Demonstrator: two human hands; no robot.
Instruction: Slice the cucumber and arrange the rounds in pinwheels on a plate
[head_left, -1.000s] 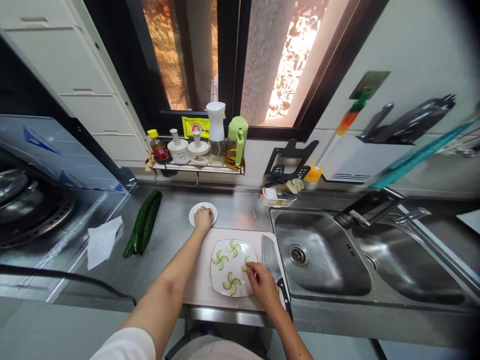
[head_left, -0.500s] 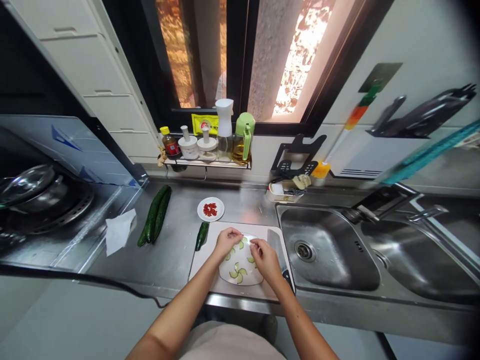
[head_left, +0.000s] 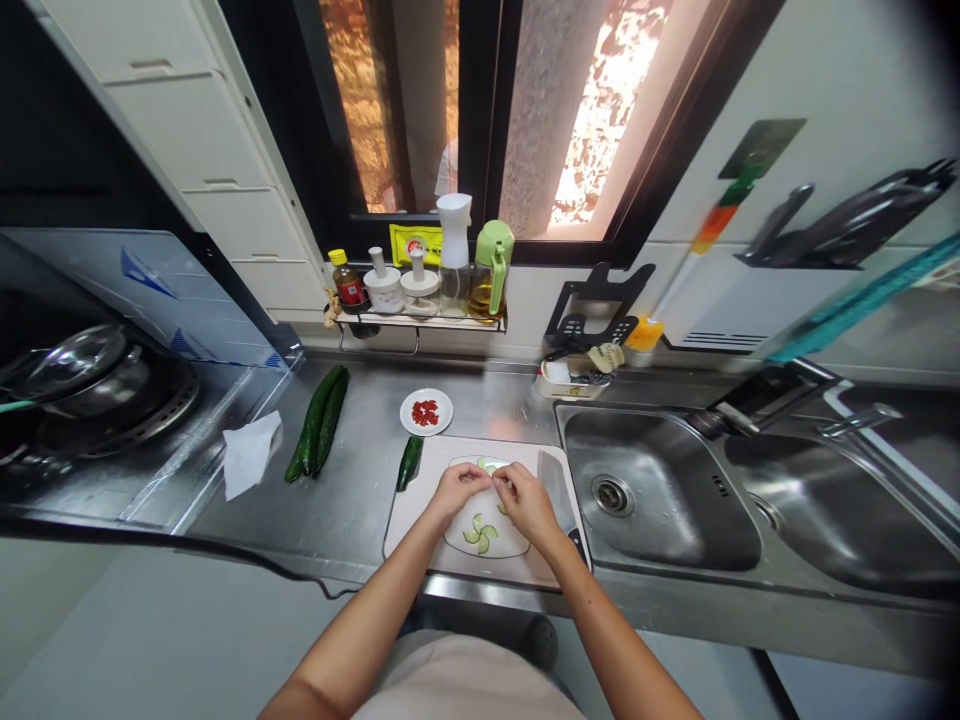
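My left hand (head_left: 459, 490) and my right hand (head_left: 526, 502) meet over the far part of a white plate (head_left: 510, 543) with a dark rim. The fingertips of both are pinched together and almost touch; anything between them is too small to make out. Thin cucumber slices (head_left: 481, 535) lie in a pinwheel on the near part of the plate, and more show around my fingers. Beneath the plate is a pale cutting board (head_left: 409, 530). A knife (head_left: 555, 482) lies along its right side, partly behind my right hand. A cucumber piece (head_left: 409, 462) rests at its left edge.
Two whole cucumbers (head_left: 315, 430) and a white paper (head_left: 250, 455) lie leftward. A small plate (head_left: 448, 420) holds chopped red bits (head_left: 425, 412). Seasoning bottles stand on a wall rack (head_left: 420, 323). A double sink (head_left: 652, 500) is at right, a lidded pot (head_left: 105, 380) at far left.
My hands have drawn closer together, the fingertips now nearly meeting over the plate's far part. The whole view has shifted slightly.
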